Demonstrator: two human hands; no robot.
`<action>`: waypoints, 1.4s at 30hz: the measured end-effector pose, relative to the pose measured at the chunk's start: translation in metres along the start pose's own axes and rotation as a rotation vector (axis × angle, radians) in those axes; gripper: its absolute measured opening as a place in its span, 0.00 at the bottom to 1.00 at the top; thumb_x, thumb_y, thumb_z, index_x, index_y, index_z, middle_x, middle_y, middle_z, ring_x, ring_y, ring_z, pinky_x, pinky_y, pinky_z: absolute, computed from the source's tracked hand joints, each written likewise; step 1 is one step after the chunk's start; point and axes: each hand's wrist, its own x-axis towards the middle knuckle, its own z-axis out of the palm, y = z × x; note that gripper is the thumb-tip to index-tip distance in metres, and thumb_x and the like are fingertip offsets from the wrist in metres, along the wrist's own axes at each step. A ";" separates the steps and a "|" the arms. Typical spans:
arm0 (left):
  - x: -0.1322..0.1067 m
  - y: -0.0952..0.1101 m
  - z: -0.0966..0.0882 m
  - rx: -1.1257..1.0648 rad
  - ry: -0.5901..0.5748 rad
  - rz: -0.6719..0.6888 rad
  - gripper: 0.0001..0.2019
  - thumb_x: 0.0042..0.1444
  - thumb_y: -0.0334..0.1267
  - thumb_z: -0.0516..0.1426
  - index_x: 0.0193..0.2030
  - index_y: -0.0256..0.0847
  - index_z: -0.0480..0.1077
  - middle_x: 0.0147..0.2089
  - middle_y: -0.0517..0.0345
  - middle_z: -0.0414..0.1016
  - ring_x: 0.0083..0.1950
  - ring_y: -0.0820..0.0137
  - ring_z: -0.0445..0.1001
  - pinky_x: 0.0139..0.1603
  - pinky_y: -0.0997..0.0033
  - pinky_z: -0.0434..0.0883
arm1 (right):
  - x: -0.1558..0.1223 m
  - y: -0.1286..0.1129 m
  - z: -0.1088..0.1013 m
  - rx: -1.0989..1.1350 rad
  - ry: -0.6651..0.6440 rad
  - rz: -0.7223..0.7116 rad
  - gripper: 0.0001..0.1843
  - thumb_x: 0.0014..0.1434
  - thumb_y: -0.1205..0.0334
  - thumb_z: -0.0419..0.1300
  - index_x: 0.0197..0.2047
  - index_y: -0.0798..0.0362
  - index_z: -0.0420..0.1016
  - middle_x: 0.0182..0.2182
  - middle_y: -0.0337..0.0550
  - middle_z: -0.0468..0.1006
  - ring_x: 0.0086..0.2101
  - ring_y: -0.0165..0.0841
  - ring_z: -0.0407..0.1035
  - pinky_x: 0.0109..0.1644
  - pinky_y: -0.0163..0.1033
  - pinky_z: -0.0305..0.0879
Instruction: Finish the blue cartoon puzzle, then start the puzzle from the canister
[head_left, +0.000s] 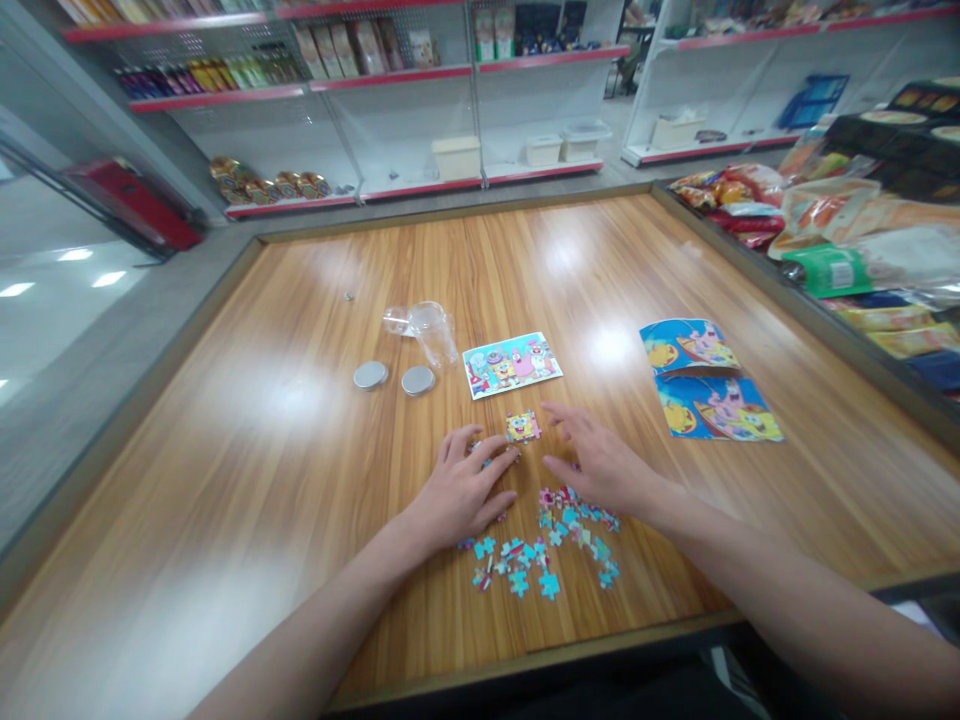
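Several joined jigsaw puzzle pieces (523,427) form a small yellow cartoon face on the wooden table. Just left of and below them is my left hand (472,480), its fingers spread over the tabletop and partly covering some loose pieces. On the other side, my right hand (592,460) hovers with thumb and forefinger apart, and nothing shows between them. Loose puzzle pieces (517,575), mostly light blue, lie scattered nearer to me, with a second cluster (574,515) below my right hand. Behind the joined pieces lies a picture card (513,365) with cartoon figures.
Two round metal lids (418,380) and clear plastic containers (427,325) stand left of the card. A folded blue cartoon sheet (716,400) lies to the right. Packaged goods (840,230) line the table's right edge. Store shelves (405,75) rise behind the table (225,400).
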 end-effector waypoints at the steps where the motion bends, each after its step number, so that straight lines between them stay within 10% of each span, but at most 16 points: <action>1: 0.000 0.000 0.000 -0.002 0.003 0.001 0.25 0.65 0.46 0.58 0.67 0.43 0.64 0.66 0.48 0.65 0.68 0.44 0.55 0.68 0.35 0.60 | -0.001 -0.001 0.002 0.017 0.042 0.013 0.37 0.65 0.61 0.58 0.72 0.49 0.46 0.59 0.56 0.68 0.55 0.46 0.68 0.59 0.56 0.69; 7: 0.000 0.000 -0.001 -0.001 0.003 0.003 0.25 0.66 0.47 0.58 0.67 0.43 0.65 0.66 0.47 0.66 0.68 0.44 0.55 0.67 0.34 0.60 | 0.001 -0.002 0.007 0.024 0.153 0.049 0.44 0.66 0.58 0.59 0.74 0.48 0.34 0.59 0.58 0.64 0.54 0.45 0.68 0.56 0.55 0.71; 14: -0.001 -0.001 0.001 -0.002 0.001 -0.002 0.25 0.65 0.46 0.58 0.67 0.43 0.65 0.67 0.47 0.65 0.68 0.44 0.55 0.67 0.34 0.59 | 0.004 0.008 0.004 -0.186 -0.104 0.045 0.19 0.65 0.57 0.61 0.59 0.45 0.71 0.60 0.54 0.63 0.59 0.50 0.64 0.60 0.60 0.68; 33: 0.000 -0.002 -0.002 0.007 0.009 0.019 0.23 0.66 0.46 0.57 0.65 0.43 0.66 0.66 0.48 0.67 0.68 0.46 0.56 0.67 0.35 0.61 | 0.003 0.013 -0.002 -0.139 -0.121 0.035 0.18 0.65 0.62 0.59 0.58 0.47 0.73 0.57 0.52 0.66 0.55 0.45 0.68 0.60 0.57 0.69; 42: -0.002 -0.030 -0.007 -0.062 0.113 -0.176 0.15 0.70 0.39 0.52 0.60 0.42 0.69 0.52 0.48 0.71 0.53 0.61 0.72 0.55 0.55 0.72 | 0.003 0.017 -0.021 -0.029 -0.257 -0.039 0.26 0.61 0.56 0.66 0.62 0.47 0.72 0.57 0.51 0.67 0.56 0.44 0.68 0.62 0.53 0.68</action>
